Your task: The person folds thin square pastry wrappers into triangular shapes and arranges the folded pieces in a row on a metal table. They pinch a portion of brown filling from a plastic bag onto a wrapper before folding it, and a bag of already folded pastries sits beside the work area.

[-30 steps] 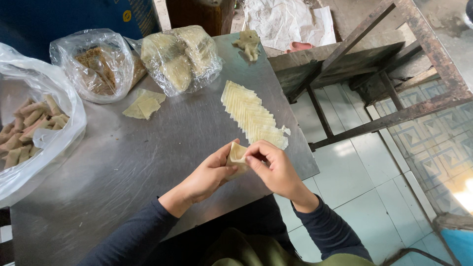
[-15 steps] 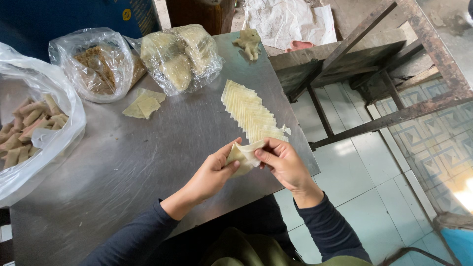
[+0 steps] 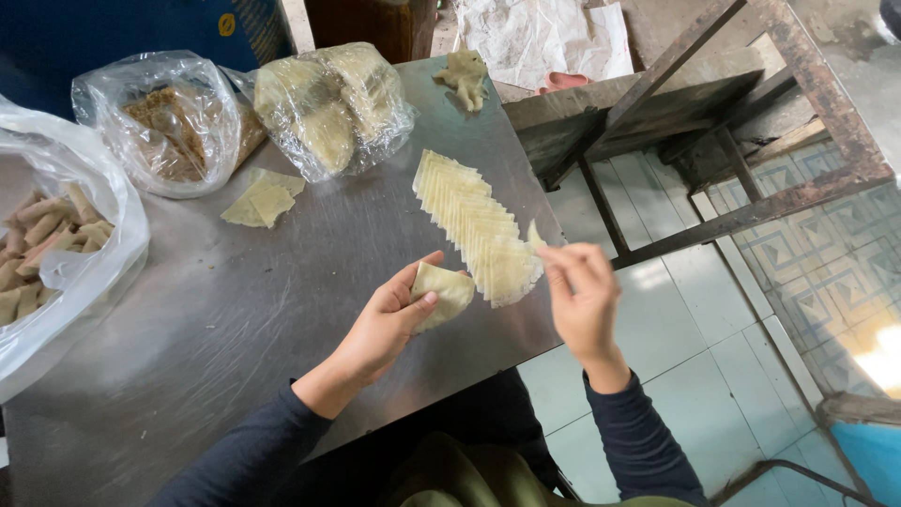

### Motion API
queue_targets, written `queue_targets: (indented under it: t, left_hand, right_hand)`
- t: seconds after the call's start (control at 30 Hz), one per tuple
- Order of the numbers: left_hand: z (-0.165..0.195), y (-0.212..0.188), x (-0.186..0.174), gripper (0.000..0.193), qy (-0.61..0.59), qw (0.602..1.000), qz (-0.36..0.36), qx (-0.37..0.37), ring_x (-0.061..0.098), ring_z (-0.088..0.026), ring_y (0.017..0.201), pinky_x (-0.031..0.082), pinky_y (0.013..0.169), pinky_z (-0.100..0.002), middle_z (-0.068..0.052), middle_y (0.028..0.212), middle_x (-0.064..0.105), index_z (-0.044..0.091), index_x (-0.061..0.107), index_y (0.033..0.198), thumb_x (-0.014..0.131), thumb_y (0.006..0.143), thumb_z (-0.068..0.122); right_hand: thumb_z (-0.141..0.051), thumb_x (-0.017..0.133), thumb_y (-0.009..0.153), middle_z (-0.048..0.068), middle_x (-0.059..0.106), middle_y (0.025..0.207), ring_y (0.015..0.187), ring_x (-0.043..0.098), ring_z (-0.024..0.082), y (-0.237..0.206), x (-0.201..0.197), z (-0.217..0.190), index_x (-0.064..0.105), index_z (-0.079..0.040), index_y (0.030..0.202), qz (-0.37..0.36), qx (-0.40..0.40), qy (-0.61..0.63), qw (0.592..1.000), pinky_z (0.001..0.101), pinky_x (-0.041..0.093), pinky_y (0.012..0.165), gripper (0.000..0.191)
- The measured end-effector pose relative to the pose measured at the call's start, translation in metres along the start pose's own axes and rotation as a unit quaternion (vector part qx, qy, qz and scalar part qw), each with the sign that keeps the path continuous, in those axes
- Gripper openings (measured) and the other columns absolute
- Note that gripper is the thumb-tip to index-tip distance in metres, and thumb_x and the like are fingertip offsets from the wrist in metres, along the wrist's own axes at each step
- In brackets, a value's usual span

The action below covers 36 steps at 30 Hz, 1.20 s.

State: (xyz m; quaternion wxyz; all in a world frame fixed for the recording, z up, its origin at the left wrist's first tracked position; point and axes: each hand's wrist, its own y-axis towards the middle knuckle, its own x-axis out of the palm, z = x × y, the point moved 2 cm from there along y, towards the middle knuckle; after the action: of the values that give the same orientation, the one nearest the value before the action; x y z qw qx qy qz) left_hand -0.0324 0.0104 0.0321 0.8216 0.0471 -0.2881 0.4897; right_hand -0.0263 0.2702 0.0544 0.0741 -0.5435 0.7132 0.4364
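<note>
Your left hand [image 3: 389, 319] cups a folded dough wrapper [image 3: 441, 293], thumb and fingers closed around it, just above the steel table [image 3: 235, 329]. Your right hand [image 3: 582, 296] pinches the corner of a thin wrapper [image 3: 535, 235] at the near end of the fanned row of wrappers [image 3: 469, 221] (the hand is blurred). Clear plastic bags [image 3: 188, 122] sit at the table's far edge.

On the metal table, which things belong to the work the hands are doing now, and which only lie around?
In use:
- folded wrapper, held in left hand
- row of wrappers, right hand lifting one sheet
- bag of rolled pieces

Lying about:
- two loose wrappers
- dough scrap
- rusty frame
</note>
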Motion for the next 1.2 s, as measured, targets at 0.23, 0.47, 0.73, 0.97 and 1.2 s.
queue_targets:
  t: [0.23,0.47,0.73,0.97,1.2]
  left_hand:
    - [0.0,0.002,0.004,0.061,0.0,1.0,0.007,0.003,0.058,-0.018,0.131,0.046,0.11,-0.035,-0.011,0.145,0.06,0.003,0.025,0.16,0.045,0.103,0.007]
    - [0.002,0.002,0.006,0.063,-0.011,1.0,0.003,-0.002,0.058,-0.018,0.132,0.046,0.11,-0.035,-0.011,0.146,0.059,0.003,0.023,0.161,0.045,0.102,0.008]
    - [0.006,-0.004,0.005,0.089,-0.068,0.996,-0.004,-0.054,0.057,-0.021,0.128,0.048,0.1,-0.032,-0.011,0.155,0.045,0.006,0.009,0.162,0.041,0.081,-0.011]
    - [0.008,-0.008,0.008,0.102,-0.109,0.99,-0.069,-0.058,0.055,-0.026,0.131,0.047,0.093,-0.028,-0.016,0.158,0.041,0.006,0.003,0.164,0.038,0.071,-0.016]
    - [0.002,-0.013,0.03,0.106,-0.142,0.981,-0.123,-0.039,0.049,-0.017,0.141,0.047,0.109,-0.026,-0.011,0.161,0.036,0.006,0.001,0.164,0.042,0.07,-0.02]
  right_hand:
    - [0.012,0.066,0.077,0.006,0.067,0.097,0.089,0.065,0.025,-0.011,0.004,-0.019,0.076,-0.003,0.109,-0.114,-0.181,-0.094,0.972,0.0352,0.055,0.078,0.037]
    - [0.009,0.067,0.079,0.004,0.068,0.096,0.086,0.064,0.023,-0.011,0.001,-0.017,0.077,-0.005,0.109,-0.139,-0.197,-0.091,0.966,0.0335,0.054,0.074,0.034]
    - [0.01,0.066,0.079,0.004,0.068,0.098,0.087,0.064,0.023,-0.014,0.0,-0.016,0.076,-0.004,0.111,-0.161,-0.186,-0.094,0.965,0.0331,0.055,0.075,0.036]
    - [-0.003,0.076,0.083,0.007,0.068,0.107,0.096,0.066,0.027,-0.001,-0.014,-0.033,0.072,-0.002,0.116,-0.242,-0.116,-0.011,0.963,0.035,0.055,0.08,0.033]
    - [-0.011,0.085,0.082,0.007,0.066,0.109,0.097,0.068,0.024,-0.006,-0.02,-0.08,0.072,-0.007,0.113,-0.223,-0.109,0.15,0.957,0.034,0.056,0.083,0.034]
